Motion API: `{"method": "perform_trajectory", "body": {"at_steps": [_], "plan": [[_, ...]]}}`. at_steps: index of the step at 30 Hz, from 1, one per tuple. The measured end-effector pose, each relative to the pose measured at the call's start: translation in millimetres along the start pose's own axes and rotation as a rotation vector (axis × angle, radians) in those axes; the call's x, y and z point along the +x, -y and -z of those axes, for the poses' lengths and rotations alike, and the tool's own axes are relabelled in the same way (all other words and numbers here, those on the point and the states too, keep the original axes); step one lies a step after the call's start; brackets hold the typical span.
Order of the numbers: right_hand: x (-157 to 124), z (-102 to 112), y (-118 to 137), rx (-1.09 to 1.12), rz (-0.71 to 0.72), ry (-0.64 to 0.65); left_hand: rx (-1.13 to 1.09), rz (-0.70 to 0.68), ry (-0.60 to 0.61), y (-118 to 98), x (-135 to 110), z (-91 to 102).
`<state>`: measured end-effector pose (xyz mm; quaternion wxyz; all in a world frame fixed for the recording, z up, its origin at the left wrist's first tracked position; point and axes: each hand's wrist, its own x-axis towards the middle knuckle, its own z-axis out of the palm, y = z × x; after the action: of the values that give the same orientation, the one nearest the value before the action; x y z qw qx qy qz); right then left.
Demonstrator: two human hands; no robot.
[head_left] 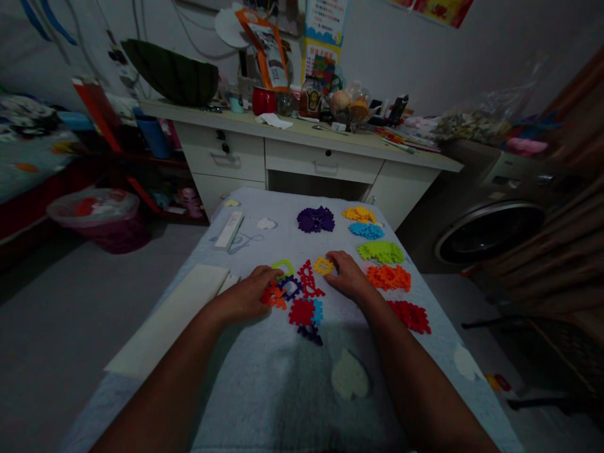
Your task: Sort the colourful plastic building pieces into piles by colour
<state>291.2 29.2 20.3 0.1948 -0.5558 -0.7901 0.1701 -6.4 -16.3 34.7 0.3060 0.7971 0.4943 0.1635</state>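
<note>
A cluster of joined plastic snowflake pieces (302, 296) in red, purple, blue, orange and green lies in the middle of a table covered by a grey-blue cloth (283, 377). My left hand (248, 296) rests on the cluster's left side, fingers curled over an orange piece (272, 296). My right hand (348, 275) sits at the cluster's upper right, its fingers pinching a yellow piece (323, 266). Sorted piles lie beyond and to the right: purple (315, 219), yellow (358, 214), blue (367, 231), green (380, 252), orange (389, 277), red (409, 316).
A white flat board (170, 321) lies along the table's left edge, a white stick-like box (229, 229) further back. A cluttered white desk (321, 157) stands behind the table. A lined bin (101, 217) is on the floor left, a washing machine (491, 220) at right.
</note>
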Motion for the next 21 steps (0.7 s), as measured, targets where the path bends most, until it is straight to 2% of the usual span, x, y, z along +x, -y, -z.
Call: {"method": "perform_trajectory", "body": {"at_steps": [6,10,16,21], "plan": [[1,3,3,0.022,-0.03,-0.036,-0.042,-0.029,-0.067,2,9,-2.5],[1,2,6,0.029,-0.054,-0.068,-0.15,0.042,-0.099,2,13,-6.1],[2,-2,6,0.023,-0.076,-0.113,-0.189,0.088,-0.333,-3,23,-22.2],[1,-1,7,0.036,-0.092,-0.113,-0.18,0.086,-0.435,-4,28,-29.0]]}}
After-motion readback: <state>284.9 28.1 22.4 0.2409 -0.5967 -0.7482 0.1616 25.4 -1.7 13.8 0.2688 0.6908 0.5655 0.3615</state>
